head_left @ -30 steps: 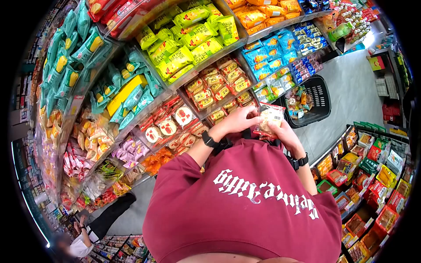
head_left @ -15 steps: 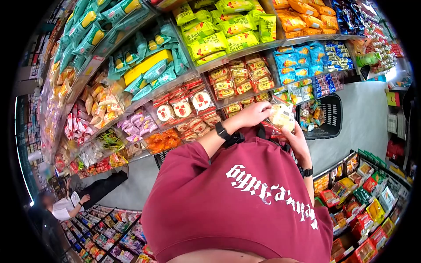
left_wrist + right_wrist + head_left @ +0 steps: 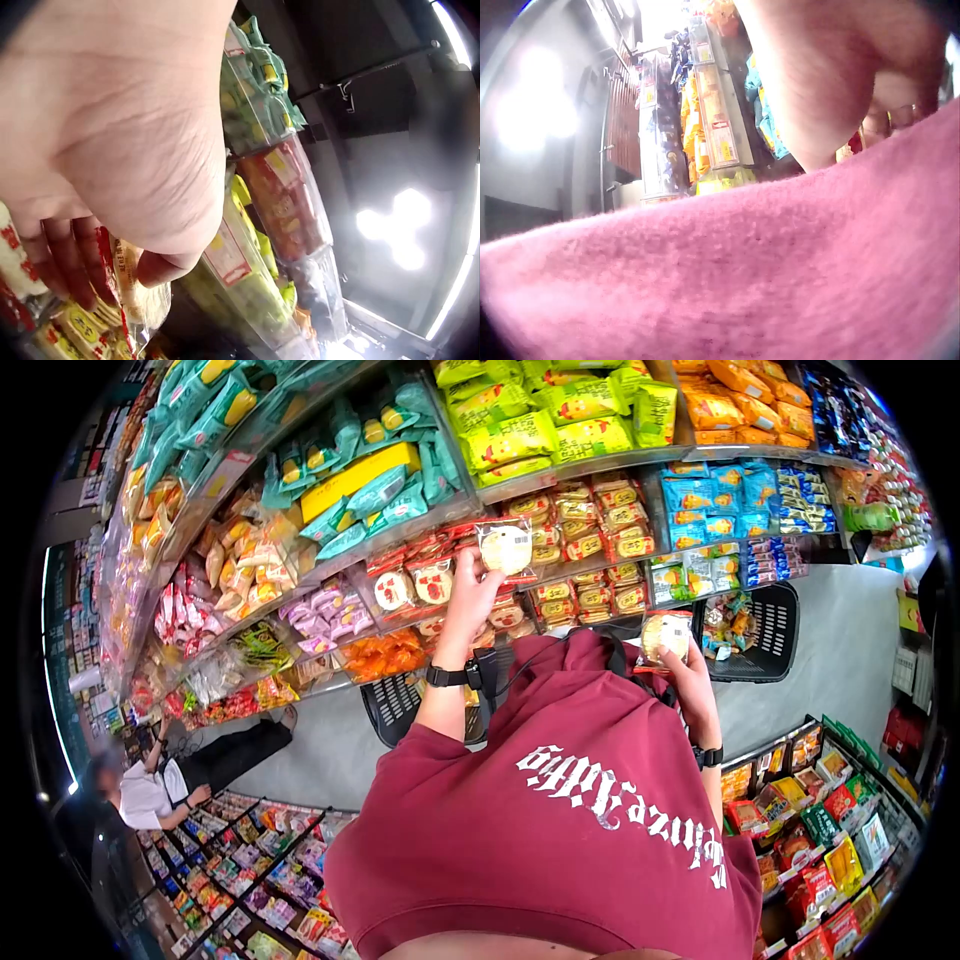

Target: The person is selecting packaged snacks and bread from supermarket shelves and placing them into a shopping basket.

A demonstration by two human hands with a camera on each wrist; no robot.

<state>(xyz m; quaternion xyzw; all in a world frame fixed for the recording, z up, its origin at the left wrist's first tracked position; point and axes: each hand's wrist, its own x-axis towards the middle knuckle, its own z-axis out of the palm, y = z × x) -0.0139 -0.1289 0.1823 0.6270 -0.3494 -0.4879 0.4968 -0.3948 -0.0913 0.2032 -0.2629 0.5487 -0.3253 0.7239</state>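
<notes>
A clear, red-edged packet (image 3: 505, 547), a round pale disc showing inside, is sitting in the left hand (image 3: 474, 588), whose thumb and fingers are pinching it in front of the shelf bins (image 3: 600, 567). A second such packet (image 3: 667, 635) is resting in the right hand's (image 3: 693, 675) grip near the maroon shirt (image 3: 520, 840); the hands are working apart. Both packets are looking light — wrapper slick and crinkly, contents stiff but probably brittle — so a hold on the sealed edge is likely serving better than squeezing the middle. Around them, similar round packs (image 3: 433, 582) and red-and-gold packs (image 3: 626, 515) are lying in bins, and a black basket (image 3: 778, 630) is standing beyond the right hand
</notes>
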